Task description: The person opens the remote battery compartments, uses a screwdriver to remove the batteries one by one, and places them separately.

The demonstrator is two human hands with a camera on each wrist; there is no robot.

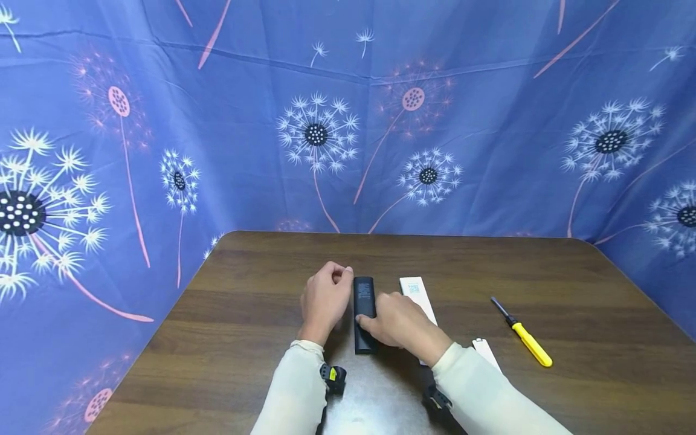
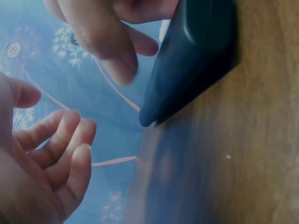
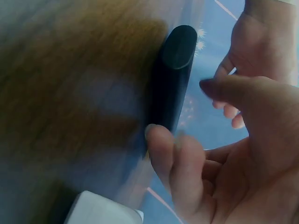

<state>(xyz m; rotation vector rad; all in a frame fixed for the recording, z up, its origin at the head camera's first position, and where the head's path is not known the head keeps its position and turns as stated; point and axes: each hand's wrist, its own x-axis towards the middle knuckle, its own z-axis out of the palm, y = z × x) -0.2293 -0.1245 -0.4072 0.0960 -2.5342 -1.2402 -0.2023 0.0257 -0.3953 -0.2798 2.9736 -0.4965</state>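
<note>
A long black device (image 1: 365,338), with small print on its upper face, lies lengthwise on the table between the hands. My right hand (image 1: 399,320) is at its right side. In the head view the thumb overlaps the device. The right wrist view shows that thumb (image 3: 217,88) raised off its top, with bent fingertips (image 3: 161,140) right at its side. To the left, my left hand (image 1: 326,299) holds nothing, its fingers loosely curled. The left wrist view shows its fingers (image 2: 70,154) apart from the device.
A white bar-shaped device (image 1: 417,293) with a printed code lies partly behind the right hand. A smaller white piece (image 1: 486,351) shows beside the right sleeve. Farther right lies a screwdriver (image 1: 527,341) with a yellow handle. A blue dandelion-patterned cloth (image 1: 370,133) hangs behind the table (image 1: 244,290).
</note>
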